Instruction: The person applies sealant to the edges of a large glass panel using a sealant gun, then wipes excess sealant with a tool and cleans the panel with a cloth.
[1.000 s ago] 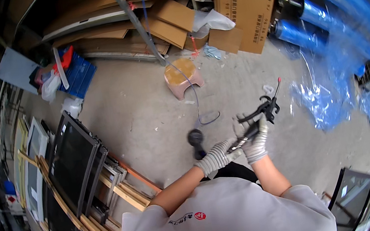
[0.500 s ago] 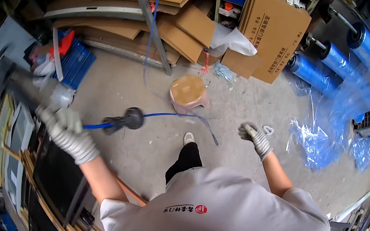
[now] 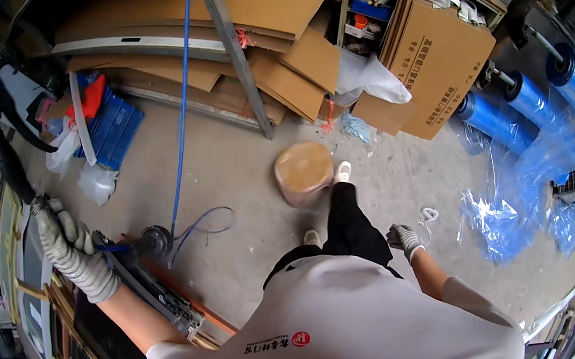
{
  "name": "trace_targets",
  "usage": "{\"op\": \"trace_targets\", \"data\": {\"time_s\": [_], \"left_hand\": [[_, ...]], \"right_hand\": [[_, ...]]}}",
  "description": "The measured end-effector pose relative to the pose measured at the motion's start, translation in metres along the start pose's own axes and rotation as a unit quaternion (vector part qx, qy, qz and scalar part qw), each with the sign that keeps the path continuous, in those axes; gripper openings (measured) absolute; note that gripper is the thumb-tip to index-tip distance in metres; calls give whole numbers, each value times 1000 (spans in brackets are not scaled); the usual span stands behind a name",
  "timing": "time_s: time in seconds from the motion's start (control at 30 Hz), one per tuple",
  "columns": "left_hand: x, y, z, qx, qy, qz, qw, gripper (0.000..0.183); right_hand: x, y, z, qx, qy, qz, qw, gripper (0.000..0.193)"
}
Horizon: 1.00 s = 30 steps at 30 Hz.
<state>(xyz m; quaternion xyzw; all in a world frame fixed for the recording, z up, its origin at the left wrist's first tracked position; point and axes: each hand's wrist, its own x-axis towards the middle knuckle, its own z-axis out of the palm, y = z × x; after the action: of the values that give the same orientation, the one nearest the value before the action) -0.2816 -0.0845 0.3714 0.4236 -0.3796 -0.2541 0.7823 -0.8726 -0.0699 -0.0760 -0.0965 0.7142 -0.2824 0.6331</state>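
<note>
A black tool (image 3: 9, 163) is being gripped by its lower end in the gloved left hand (image 3: 67, 245), the fingers being wrapped firmly round it. The gloved right hand (image 3: 404, 238), well apart on the other side, is being held low with the fingers loosely bent, nothing being seen in it.

Trouble could be caused by the blue hose (image 3: 183, 121): below and to the right of the left hand it is being slung in a loose loop, and it could be snagged if the arm were swung. The round black fitting (image 3: 154, 243) (its exact kind is not being shown clearly) is being suspended just right of that hand, and the dark framed panels (image 3: 98, 328) below the wrist could be knocked by it. A foot could also be caught on the stool (image 3: 305, 169), which is being placed between the two hands, beyond them and just beside a white shoe (image 3: 343, 171).

The tool's long axis is being angled away from the left hand, forward and slightly leftward; a curved branch is being carried on its right side. The far end is being lost against the dark rim, so its tip cannot be told.
</note>
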Motion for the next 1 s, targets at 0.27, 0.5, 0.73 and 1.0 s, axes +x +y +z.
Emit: {"op": "trace_targets", "data": {"time_s": [0.27,0.5,0.73,1.0], "left_hand": [[60,-78,69,123,-3,96,988,22],[90,-84,139,117,-35,33,992,20],[174,-92,255,-52,-122,105,986,36],[289,-153,385,-168,-105,118,973,21]], "right_hand": [[104,45,8,61,-6,-4,998,17],[136,-28,32,7,-147,84,986,18],[101,-120,59,-96,-119,-143,978,26],[114,-65,-60,79,-6,-12,997,20]]}}
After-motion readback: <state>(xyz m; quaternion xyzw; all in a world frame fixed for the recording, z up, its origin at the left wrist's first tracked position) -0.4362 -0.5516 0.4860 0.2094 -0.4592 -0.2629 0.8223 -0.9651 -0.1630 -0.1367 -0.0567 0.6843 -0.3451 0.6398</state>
